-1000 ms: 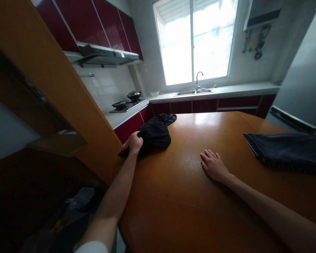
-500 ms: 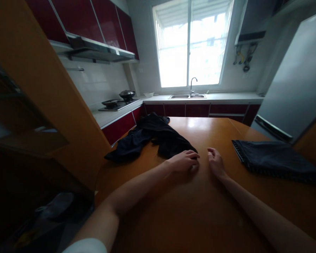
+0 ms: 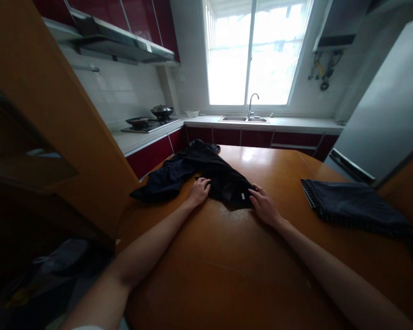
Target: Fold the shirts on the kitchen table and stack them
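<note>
A black garment (image 3: 227,183) with a small white label near its front edge lies rumpled across the table. At the garment's left front corner, my left hand (image 3: 199,190) has its fingers curled in on the cloth; the thumb's grip is partly hidden. My right hand (image 3: 265,207) rests at the right front corner beside the label, fingers apart and touching the fabric. Dark navy cloth (image 3: 168,178) spreads out to the left; whether it belongs to the same garment I cannot tell.
A folded dark garment (image 3: 354,206) lies on the right of the wooden table (image 3: 206,270). Behind the table are a counter with a sink (image 3: 234,119) and a stove with a lidded wok (image 3: 161,111). A fridge (image 3: 382,110) stands at right, a wooden cabinet (image 3: 86,151) at left.
My left hand has moved left to the garment's near left corner. My right hand has moved left and now touches its right corner. The front edge is spread wider, showing the label.
</note>
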Action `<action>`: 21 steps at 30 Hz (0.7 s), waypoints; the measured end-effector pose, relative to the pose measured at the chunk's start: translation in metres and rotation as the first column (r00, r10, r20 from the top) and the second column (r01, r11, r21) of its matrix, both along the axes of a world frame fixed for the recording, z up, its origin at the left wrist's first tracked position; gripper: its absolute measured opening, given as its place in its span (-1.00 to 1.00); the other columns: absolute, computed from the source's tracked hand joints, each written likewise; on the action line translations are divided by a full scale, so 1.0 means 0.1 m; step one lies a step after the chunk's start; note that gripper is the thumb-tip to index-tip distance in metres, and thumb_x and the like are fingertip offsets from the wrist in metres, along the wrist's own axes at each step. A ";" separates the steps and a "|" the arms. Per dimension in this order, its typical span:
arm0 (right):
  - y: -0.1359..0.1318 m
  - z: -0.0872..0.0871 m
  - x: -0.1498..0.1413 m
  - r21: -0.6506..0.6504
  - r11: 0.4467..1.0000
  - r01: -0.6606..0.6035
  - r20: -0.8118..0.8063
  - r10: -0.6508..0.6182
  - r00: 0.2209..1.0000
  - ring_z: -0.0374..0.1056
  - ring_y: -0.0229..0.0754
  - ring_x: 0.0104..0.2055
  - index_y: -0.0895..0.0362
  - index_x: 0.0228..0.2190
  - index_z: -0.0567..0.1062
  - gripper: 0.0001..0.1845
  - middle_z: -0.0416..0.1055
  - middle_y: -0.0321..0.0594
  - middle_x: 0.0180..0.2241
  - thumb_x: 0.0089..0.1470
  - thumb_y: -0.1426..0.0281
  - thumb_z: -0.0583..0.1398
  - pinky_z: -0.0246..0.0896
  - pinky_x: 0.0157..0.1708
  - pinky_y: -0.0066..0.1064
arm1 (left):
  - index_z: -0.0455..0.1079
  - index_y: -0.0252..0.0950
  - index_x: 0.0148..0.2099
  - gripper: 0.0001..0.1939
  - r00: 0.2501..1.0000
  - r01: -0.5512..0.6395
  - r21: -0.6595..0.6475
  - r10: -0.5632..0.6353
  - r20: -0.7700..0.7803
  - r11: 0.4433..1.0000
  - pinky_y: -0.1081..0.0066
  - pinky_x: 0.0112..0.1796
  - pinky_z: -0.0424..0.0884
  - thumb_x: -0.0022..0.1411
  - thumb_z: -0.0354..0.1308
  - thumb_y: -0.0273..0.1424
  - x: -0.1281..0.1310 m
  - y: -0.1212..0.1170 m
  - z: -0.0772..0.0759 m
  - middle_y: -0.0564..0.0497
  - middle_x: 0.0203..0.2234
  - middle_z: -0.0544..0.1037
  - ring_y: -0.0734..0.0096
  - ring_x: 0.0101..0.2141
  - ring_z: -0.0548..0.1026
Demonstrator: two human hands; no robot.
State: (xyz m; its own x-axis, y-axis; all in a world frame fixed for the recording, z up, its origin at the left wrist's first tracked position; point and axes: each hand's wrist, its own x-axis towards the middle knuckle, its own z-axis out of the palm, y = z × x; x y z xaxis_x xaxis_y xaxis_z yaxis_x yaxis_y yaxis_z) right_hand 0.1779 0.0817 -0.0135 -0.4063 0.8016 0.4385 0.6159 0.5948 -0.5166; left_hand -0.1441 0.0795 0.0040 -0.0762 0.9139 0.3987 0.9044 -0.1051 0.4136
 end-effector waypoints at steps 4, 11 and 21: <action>0.06 0.03 0.01 0.002 1.000 0.010 -0.037 -0.010 0.999 0.30 -0.03 0.19 0.16 0.08 0.50 -0.50 0.34 0.01 0.16 0.34 0.21 -0.04 0.18 0.23 -0.20 | 0.55 -0.29 0.03 -0.69 0.999 0.040 -0.021 -0.040 0.037 0.999 0.26 0.16 0.35 0.32 0.09 -0.42 0.01 0.10 -0.04 -0.11 0.02 0.54 0.20 0.05 0.49; -0.05 0.08 0.01 -0.052 0.976 0.213 0.008 -0.213 0.977 0.44 -0.07 -0.13 0.19 -0.22 0.62 -0.70 0.50 -0.03 -0.14 0.18 0.43 0.08 0.31 -0.05 -0.31 | 0.61 -0.25 -0.06 -0.65 0.994 0.057 -0.052 -0.052 0.092 0.997 0.32 0.02 0.45 0.15 0.12 -0.54 0.13 -0.01 0.03 -0.03 -0.16 0.66 0.23 -0.12 0.59; -0.72 0.48 -0.02 -0.196 0.925 -0.324 0.181 0.359 0.916 0.34 -0.26 -0.38 0.12 -0.54 0.54 -0.83 0.45 -0.25 -0.40 -0.08 0.58 0.17 0.18 -0.31 -0.46 | 0.49 -0.29 0.06 -0.69 0.922 -0.197 -0.032 0.197 0.334 0.980 0.29 0.05 0.38 0.32 0.08 -0.43 -0.05 0.04 0.14 -0.12 -0.05 0.57 0.21 -0.03 0.52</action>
